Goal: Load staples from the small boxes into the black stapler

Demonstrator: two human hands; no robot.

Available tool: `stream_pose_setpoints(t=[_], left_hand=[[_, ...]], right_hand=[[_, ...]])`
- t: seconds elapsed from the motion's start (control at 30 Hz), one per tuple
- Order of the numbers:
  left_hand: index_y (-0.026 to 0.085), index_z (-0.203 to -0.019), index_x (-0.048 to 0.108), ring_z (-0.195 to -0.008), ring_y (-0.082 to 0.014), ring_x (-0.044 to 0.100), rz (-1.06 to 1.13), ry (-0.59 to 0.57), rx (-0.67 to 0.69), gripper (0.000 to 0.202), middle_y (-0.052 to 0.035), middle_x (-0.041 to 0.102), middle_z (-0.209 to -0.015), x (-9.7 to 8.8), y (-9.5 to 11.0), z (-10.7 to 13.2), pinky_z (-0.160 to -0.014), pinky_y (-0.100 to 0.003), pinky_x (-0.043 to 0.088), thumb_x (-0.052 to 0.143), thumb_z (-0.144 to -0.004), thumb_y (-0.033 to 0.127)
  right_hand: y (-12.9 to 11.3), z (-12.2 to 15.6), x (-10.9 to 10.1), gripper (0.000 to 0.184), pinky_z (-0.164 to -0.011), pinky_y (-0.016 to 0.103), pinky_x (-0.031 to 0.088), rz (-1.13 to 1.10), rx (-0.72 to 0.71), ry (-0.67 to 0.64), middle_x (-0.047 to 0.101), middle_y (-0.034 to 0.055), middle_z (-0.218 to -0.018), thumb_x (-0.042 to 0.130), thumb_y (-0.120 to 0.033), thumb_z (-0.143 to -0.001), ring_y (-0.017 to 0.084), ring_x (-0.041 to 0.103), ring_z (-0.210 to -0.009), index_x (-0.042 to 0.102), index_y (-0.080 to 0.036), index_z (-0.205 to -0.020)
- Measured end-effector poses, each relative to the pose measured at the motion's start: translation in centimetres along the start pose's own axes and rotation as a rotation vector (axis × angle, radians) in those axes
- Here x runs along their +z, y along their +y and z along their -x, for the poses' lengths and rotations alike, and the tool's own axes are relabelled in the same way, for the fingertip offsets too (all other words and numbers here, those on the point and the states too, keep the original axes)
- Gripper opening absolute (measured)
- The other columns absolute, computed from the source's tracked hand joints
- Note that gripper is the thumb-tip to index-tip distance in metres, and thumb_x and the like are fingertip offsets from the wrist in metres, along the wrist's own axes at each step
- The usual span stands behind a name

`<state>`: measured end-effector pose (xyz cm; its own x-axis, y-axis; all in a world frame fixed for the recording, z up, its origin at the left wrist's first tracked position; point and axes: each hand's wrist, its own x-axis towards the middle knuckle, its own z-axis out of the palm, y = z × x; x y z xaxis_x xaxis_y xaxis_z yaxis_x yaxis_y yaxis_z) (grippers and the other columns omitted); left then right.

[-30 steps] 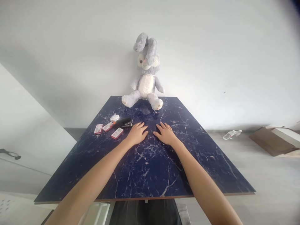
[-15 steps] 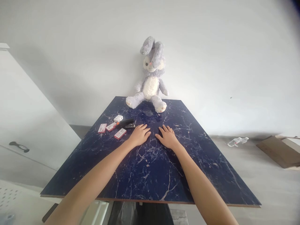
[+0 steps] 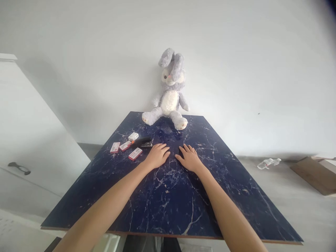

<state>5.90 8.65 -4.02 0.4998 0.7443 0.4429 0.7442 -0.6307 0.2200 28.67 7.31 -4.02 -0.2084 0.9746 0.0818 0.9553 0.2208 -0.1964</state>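
The table across the middle of the frame is deep navy, marbled with thin white veins, and has a narrow brown edge along the bottom. Left of centre lie three boxes, red with white labels, and above them a white box. Beside these sits a black stapler with an orange-red tip. At top centre, the rabbit is lilac-grey with a white belly, cream face and pinkish soles. The wall is plain white. At left, the cabinet is white with a dark handle. At right, the floor is pale grey, the bottle clear and the cardboard brown.
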Motion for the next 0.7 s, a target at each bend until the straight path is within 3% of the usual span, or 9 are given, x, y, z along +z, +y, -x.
stream_pose_setpoints(t=[0.1,0.2,0.27,0.33,0.4,0.5,0.6,0.7], left_hand=[[0.022,-0.121,0.07,-0.121,-0.0255,0.058,-0.014,0.163,0.07,0.035,-0.0075,0.068,-0.129,-1.2,0.5,0.1,-0.109,-0.046,0.041,0.042,-0.102,0.032],[0.024,-0.104,0.074,-0.112,-0.0246,0.061,-0.102,0.385,0.071,0.028,-0.005,0.074,-0.114,-3.6,-1.2,0.3,-0.107,-0.046,0.038,0.048,-0.098,0.028],[0.024,-0.098,0.074,-0.112,-0.0288,0.059,-0.211,0.609,-0.117,0.026,-0.0066,0.075,-0.108,-5.9,-4.0,0.9,-0.108,-0.051,0.033,0.049,-0.096,0.031],[0.022,-0.114,0.071,-0.119,-0.0324,0.054,-0.282,0.698,-0.41,0.033,-0.0106,0.069,-0.123,-8.3,-7.9,2.1,-0.108,-0.053,0.03,0.047,-0.096,0.035],[0.02,-0.117,0.07,-0.123,-0.0353,0.052,-0.273,0.582,-0.667,0.04,-0.013,0.068,-0.127,-10.4,-12.0,3.6,-0.106,-0.052,0.032,0.042,-0.097,0.04],[0.016,-0.117,0.072,-0.124,-0.04,0.053,-0.024,0.249,-0.971,0.055,-0.0163,0.07,-0.124,-12.1,-16.6,5.3,-0.102,-0.05,0.037,0.036,-0.096,0.052],[0.019,-0.125,0.07,-0.137,-0.0353,0.045,0.163,0.121,-0.911,0.057,-0.0092,0.062,-0.14,-11.8,-18.1,4.7,-0.111,-0.047,0.031,0.03,-0.098,0.049],[0.025,-0.124,0.071,-0.144,-0.0303,0.037,0.238,0.043,-0.762,0.051,-0.0013,0.059,-0.144,-10.4,-17.3,2.6,-0.117,-0.043,0.025,0.038,-0.095,0.049]], right_hand=[[0.0,0.0,0.1,0.074,-0.12,0.054,0.016,0.007,0.002,-0.004,0.027,0.0153,-0.164,0.032,-0.065,-0.098,0.041,0.02,-0.15,0.038,-0.018,-0.155],[0.1,-0.1,0.3,0.075,-0.12,0.055,0.015,0.01,0.003,-0.016,0.027,0.0164,-0.163,0.031,-0.066,-0.098,0.042,0.02,-0.15,0.038,-0.017,-0.155],[0.2,-0.1,0.4,0.075,-0.12,0.056,0.015,0.01,-0.001,-0.011,0.027,0.017,-0.163,0.03,-0.066,-0.098,0.042,0.02,-0.15,0.037,-0.017,-0.155],[0.2,-0.2,0.5,0.075,-0.119,0.057,0.015,0.009,-0.002,0.008,0.028,0.0173,-0.163,0.029,-0.065,-0.099,0.042,0.02,-0.15,0.038,-0.016,-0.155],[0.1,-0.2,0.6,0.074,-0.119,0.057,0.014,0.007,0.004,0.024,0.029,0.0174,-0.162,0.029,-0.064,-0.099,0.043,0.02,-0.149,0.038,-0.016,-0.154],[-0.1,-0.3,0.7,0.073,-0.119,0.057,0.015,0.0,0.01,0.03,0.03,0.0176,-0.161,0.029,-0.063,-0.099,0.043,0.022,-0.148,0.04,-0.015,-0.153],[-0.2,-0.4,0.8,0.072,-0.118,0.058,0.016,0.004,0.015,0.039,0.032,0.0178,-0.161,0.03,-0.063,-0.099,0.043,0.023,-0.148,0.042,-0.015,-0.151],[-0.1,-0.4,0.9,0.071,-0.118,0.059,0.017,0.012,0.014,0.057,0.033,0.0176,-0.16,0.031,-0.063,-0.099,0.043,0.024,-0.147,0.043,-0.015,-0.151]])
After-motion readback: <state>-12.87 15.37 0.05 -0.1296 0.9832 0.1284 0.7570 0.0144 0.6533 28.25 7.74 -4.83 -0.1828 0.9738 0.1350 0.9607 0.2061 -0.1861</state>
